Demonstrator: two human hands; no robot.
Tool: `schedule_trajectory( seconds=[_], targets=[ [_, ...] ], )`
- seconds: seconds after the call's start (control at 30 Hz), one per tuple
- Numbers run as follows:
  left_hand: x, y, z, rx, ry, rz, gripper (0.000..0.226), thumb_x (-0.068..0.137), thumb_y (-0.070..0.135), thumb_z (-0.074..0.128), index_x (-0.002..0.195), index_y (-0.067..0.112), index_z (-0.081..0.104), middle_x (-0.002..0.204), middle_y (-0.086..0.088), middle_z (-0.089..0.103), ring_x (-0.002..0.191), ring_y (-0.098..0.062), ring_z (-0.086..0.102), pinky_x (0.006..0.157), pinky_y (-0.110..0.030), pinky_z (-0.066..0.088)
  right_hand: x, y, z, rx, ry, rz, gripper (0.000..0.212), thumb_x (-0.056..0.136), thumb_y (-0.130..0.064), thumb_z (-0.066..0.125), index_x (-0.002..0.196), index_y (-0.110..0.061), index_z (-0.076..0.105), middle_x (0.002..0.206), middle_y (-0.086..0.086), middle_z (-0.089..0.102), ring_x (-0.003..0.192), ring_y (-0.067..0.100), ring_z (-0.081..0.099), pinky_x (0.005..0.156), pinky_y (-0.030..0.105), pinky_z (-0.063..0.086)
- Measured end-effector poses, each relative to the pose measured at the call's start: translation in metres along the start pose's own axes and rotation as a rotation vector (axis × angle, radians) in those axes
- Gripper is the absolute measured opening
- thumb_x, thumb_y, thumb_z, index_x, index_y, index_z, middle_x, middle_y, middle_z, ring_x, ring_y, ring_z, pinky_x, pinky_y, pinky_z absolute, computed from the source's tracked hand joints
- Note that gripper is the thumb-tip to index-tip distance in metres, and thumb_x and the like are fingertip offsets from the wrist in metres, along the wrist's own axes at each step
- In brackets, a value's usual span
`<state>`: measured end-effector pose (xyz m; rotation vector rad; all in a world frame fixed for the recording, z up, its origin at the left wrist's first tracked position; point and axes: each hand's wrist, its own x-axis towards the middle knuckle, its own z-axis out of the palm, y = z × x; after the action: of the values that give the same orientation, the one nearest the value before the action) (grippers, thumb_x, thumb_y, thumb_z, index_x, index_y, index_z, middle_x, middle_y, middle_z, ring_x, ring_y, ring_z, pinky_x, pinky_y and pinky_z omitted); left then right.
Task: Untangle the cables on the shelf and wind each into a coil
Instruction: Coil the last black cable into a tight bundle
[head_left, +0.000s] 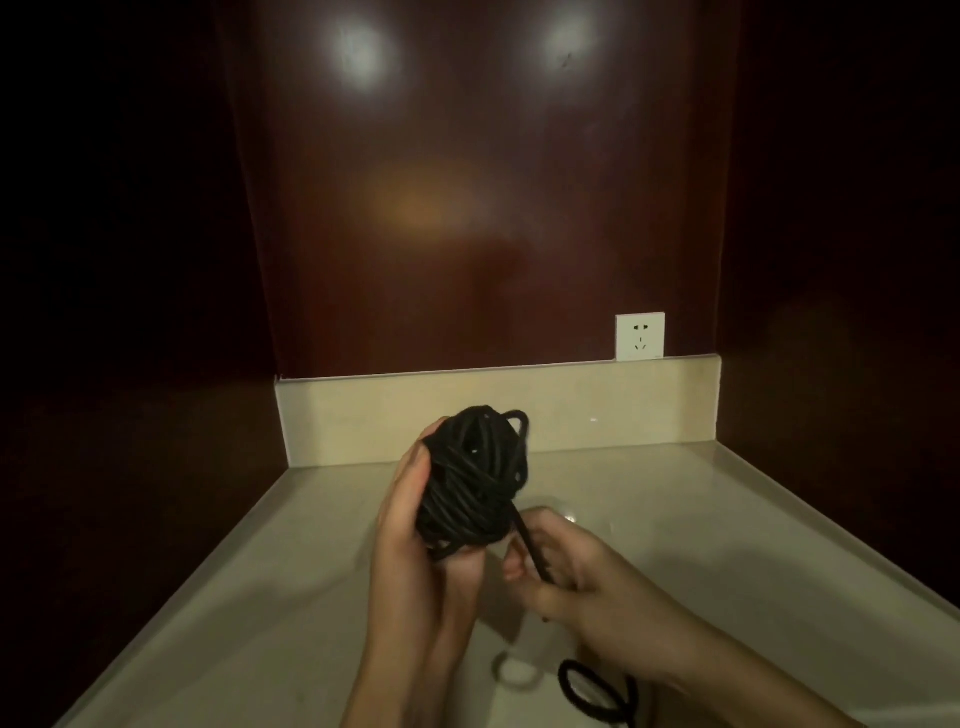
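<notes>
**Black cable held in a bundle above the pale shelf**

Black round cable, wound into a thick, rough bundle (470, 480), sits upright in the person's left hand (415, 525), raised above the pale stone shelf (260, 597). The left fingers curl around the bundle's far side while the palm cups it from the left. A loose black strand (527, 545) runs down out of the bundle's lower right side into the right hand (571, 571), whose thumb and fingers pinch it just beside the bundle. Further down, near the lower edge of the view, a loop of black cable (597, 691) lies on the shelf under the right forearm. Behind, a cream upstand (597, 405) lines the back of the shelf, and a white wall socket (640, 336) sits on the dark reddish wood panel (467, 208) just above it.
</notes>
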<state>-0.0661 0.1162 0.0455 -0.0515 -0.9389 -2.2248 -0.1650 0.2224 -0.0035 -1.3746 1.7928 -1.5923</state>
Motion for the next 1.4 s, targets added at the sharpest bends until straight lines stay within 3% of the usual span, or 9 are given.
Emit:
schedule_trajectory(
  seconds=[0.17,0.3,0.47,0.77,0.9,1.03,1.13,1.23,1.4],
  targets=[
    [0.0,0.01,-0.002,-0.071,-0.014,0.092,0.038,0.088,0.029,0.051,0.118,0.011,0.067,0.112,-0.007,0.073,0.099,-0.013,0.07,0.076,-0.022,0.055,-0.012,0.006,-0.007,-0.564,0.017,-0.107,0.038,0.087,-0.004,0.05,0.104,-0.035,0.064,0.112,-0.019,0.053,0.112,0.008,0.053,0.099,0.03,0.044],
    [0.0,0.015,-0.005,-0.033,0.008,0.161,0.036,0.088,0.029,0.053,0.118,0.013,0.066,0.113,-0.006,0.071,0.102,-0.014,0.068,0.075,-0.021,0.055,-0.019,-0.006,-0.016,-0.185,-0.008,-0.014,0.041,0.096,0.006,0.052,0.121,-0.023,0.067,0.121,-0.008,0.068,0.117,0.01,0.062,0.103,0.031,0.048],
    [0.002,0.027,-0.008,-0.042,-0.039,0.213,0.035,0.088,0.032,0.052,0.117,0.016,0.065,0.108,-0.001,0.07,0.097,-0.01,0.066,0.08,-0.021,0.052,-0.027,-0.017,-0.035,0.148,0.027,0.121,0.031,0.095,-0.006,0.056,0.125,-0.01,0.063,0.119,0.001,0.072,0.113,0.014,0.067,0.087,0.026,0.057],
    [-0.004,0.039,-0.009,-0.015,-0.037,0.221,0.028,0.083,0.035,0.054,0.093,0.02,0.075,0.092,0.002,0.072,0.081,-0.009,0.069,0.064,-0.02,0.054,-0.027,0.01,-0.054,0.738,0.101,0.383,0.036,0.088,0.002,0.064,0.124,0.006,0.062,0.112,0.032,0.066,0.099,0.04,0.07,0.082,0.048,0.06],
    [-0.005,0.036,0.008,0.072,-0.11,0.188,0.031,0.083,0.029,0.051,0.102,0.015,0.07,0.099,-0.003,0.074,0.089,-0.015,0.071,0.066,-0.023,0.057,-0.02,0.0,-0.061,0.198,-0.192,0.361,0.042,0.088,-0.021,0.065,0.127,-0.006,0.063,0.08,0.016,0.069,0.069,0.024,0.066,0.071,0.032,0.055],
    [0.005,0.028,0.028,0.075,-0.153,0.195,0.033,0.081,0.025,0.06,0.108,0.008,0.066,0.101,-0.007,0.073,0.096,-0.018,0.07,0.075,-0.027,0.059,0.0,-0.036,-0.047,-0.842,-0.308,0.081,0.04,0.095,-0.036,0.062,0.135,-0.034,0.057,0.104,-0.013,0.065,0.098,0.011,0.062,0.081,0.029,0.045],
    [0.013,0.017,0.04,0.08,-0.156,0.185,0.032,0.084,0.023,0.063,0.112,0.007,0.065,0.103,-0.007,0.072,0.097,-0.018,0.069,0.077,-0.026,0.058,0.018,-0.064,-0.032,-1.562,-0.102,0.009,0.042,0.094,-0.043,0.059,0.134,-0.034,0.052,0.123,0.0,0.062,0.115,0.025,0.058,0.082,0.033,0.038],
    [0.015,0.01,0.05,0.051,-0.133,0.197,0.033,0.085,0.026,0.057,0.113,0.009,0.064,0.101,-0.005,0.071,0.092,-0.016,0.069,0.071,-0.024,0.057,0.025,-0.071,-0.009,-1.547,0.132,0.008,0.03,0.096,-0.031,0.056,0.125,-0.023,0.056,0.122,0.004,0.06,0.115,0.027,0.058,0.08,0.032,0.032],
    [0.018,0.013,0.055,-0.093,-0.045,0.147,0.061,0.086,0.033,0.058,0.138,0.002,0.054,0.118,-0.009,0.067,0.106,-0.019,0.065,0.08,-0.023,0.056,0.011,-0.032,0.034,-0.665,0.566,-0.279,0.044,0.087,-0.006,0.053,0.125,-0.028,0.049,0.107,-0.004,0.054,0.094,0.02,0.061,0.072,0.027,0.042]
  ],
)
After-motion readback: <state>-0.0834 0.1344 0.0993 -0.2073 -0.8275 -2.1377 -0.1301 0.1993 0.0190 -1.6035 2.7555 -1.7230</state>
